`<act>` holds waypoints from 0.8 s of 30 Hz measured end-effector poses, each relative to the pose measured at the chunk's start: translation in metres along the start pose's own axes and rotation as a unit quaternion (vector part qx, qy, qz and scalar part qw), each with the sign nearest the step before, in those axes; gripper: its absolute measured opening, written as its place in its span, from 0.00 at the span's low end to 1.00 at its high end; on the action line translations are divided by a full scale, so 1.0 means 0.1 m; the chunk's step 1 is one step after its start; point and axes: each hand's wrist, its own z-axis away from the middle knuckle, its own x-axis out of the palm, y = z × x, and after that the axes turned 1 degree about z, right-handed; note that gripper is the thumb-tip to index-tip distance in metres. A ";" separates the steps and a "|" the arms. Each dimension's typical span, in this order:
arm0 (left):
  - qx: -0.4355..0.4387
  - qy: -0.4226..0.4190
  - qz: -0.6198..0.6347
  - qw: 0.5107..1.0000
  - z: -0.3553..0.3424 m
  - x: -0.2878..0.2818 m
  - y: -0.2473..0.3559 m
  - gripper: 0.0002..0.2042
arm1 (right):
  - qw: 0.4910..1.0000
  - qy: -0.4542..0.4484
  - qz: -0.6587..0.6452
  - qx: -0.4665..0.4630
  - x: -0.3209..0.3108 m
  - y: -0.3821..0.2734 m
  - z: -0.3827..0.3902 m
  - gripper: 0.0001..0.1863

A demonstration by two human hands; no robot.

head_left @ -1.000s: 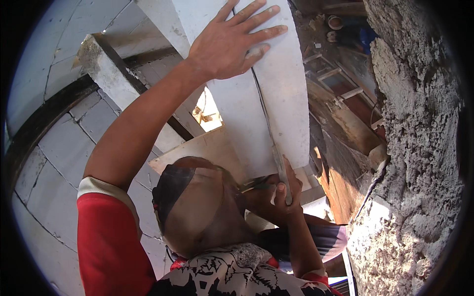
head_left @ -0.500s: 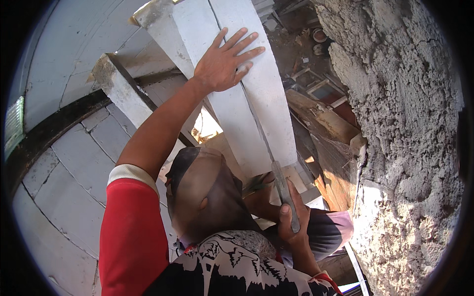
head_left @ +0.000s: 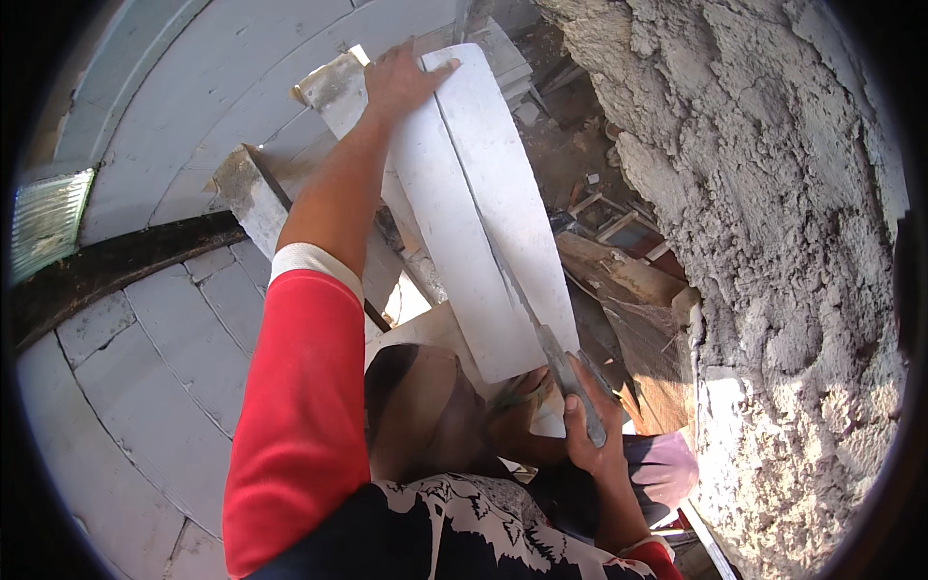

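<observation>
A long white lightweight block stands tilted against stacked white blocks. A straight cut runs down its length. My left hand, on a red-sleeved arm, grips the block's far end with fingers over its edge. My right hand is closed on a grey saw blade that sits in the cut near the block's near end. A brown cap brim lies just left of my right hand.
A rough grey plastered wall rises close on the right. A white block wall fills the left, with a dark beam across it. Wooden planks and debris lie below, beyond the block.
My left hand has slid from the block's face to its far end, fingers now curled over the edge. My right hand with the saw has dropped lower along the cut.
</observation>
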 end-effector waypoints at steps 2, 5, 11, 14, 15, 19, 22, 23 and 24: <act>-0.069 -0.171 0.056 0.981 -0.28 -0.23 -0.14 0.57 | 1.000 -0.001 -0.001 0.006 0.01 -0.02 0.00 0.28; -0.069 -0.292 0.035 0.953 -0.59 -0.25 -0.24 0.61 | 0.998 -0.024 -0.030 0.045 0.02 0.00 0.11 0.28; -0.093 -0.298 0.059 0.948 -0.53 -0.42 -0.18 0.62 | 0.999 0.004 -0.023 -0.038 0.10 0.20 0.21 0.29; -0.084 -0.278 0.050 0.956 -0.43 -0.59 -0.11 0.61 | 0.999 0.004 -0.007 -0.052 0.09 0.30 0.31 0.29; -0.089 -0.294 0.056 0.950 -0.45 -0.70 -0.07 0.60 | 0.999 0.001 -0.003 -0.050 0.07 0.31 0.35 0.29; -0.087 -0.356 0.055 0.929 -0.16 -1.36 0.36 0.59 | 0.998 -0.054 -0.023 0.025 -0.18 0.16 0.59 0.30; -0.045 -0.336 0.081 0.937 0.22 -1.91 0.54 0.62 | 0.996 -0.063 -0.038 0.045 -0.44 -0.08 0.67 0.30; -0.036 -0.347 0.070 0.935 0.28 -2.06 0.49 0.63 | 0.996 -0.063 -0.051 0.048 -0.51 -0.16 0.68 0.29; -0.028 -0.358 0.059 0.931 0.35 -2.21 0.46 0.65 | 0.994 -0.063 -0.079 0.053 -0.58 -0.25 0.69 0.29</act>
